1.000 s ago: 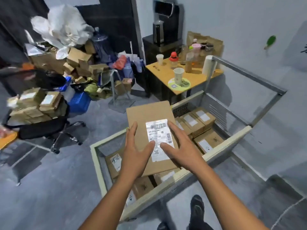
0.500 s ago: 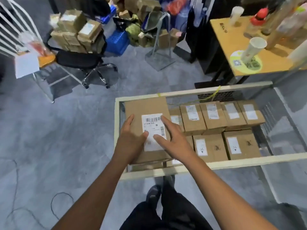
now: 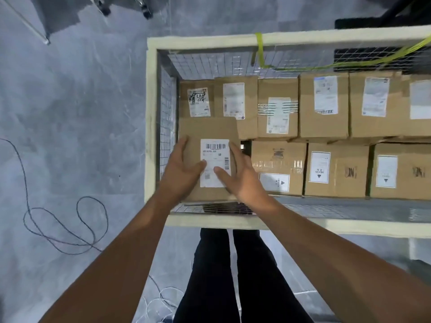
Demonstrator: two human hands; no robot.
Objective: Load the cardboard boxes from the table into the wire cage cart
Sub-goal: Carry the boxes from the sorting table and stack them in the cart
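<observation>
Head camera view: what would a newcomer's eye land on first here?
The left hand and right hand hold a labelled cardboard box between them at the near-left corner of the wire cage cart. Two rows of packed boxes lie beside it. A yellow strap wraps the far rail.

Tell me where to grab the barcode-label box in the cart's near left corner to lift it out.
Take its left and right edges from straight above, where the left hand and right hand press now. The barcode-label box has a flat top and no handle, and walls of the wire cage cart stand close on its left and near sides, probably blocking any sideways reach.
</observation>
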